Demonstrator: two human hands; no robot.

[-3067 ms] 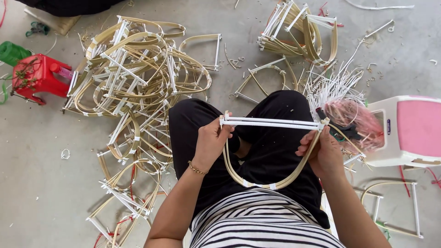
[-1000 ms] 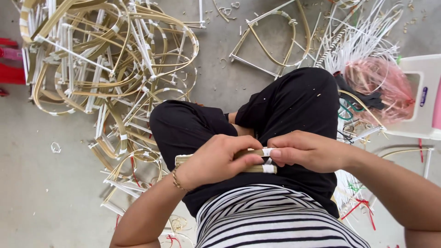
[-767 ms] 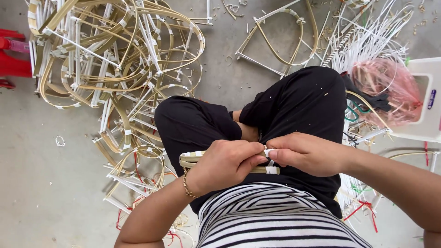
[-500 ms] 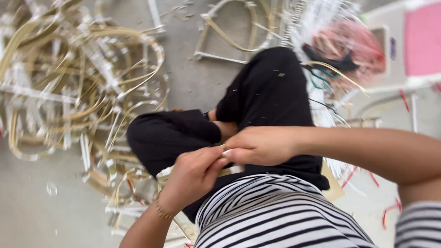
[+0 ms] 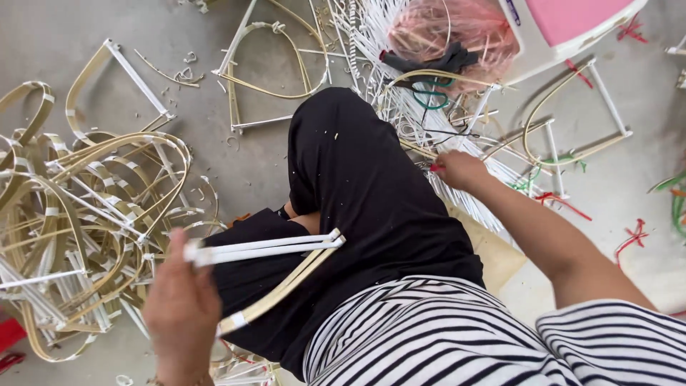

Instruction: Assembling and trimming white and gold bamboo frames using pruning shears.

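A bent cane frame (image 5: 275, 275) with white crossbars lies across the black-trousered lap, its end gripped in the left hand (image 5: 182, 307) — the right hand (image 5: 459, 170) pinches among white strips (image 5: 457, 193) on the floor beside

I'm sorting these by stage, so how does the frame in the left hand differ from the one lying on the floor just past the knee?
The held frame is off the floor, gripped at one end by the left hand and tilted across the lap; the floor frame lies flat, untouched. The held frame's curved strip runs nearly edge-on, while the floor frame shows its full open loop. Both join a cream curved strip to white straight bars.
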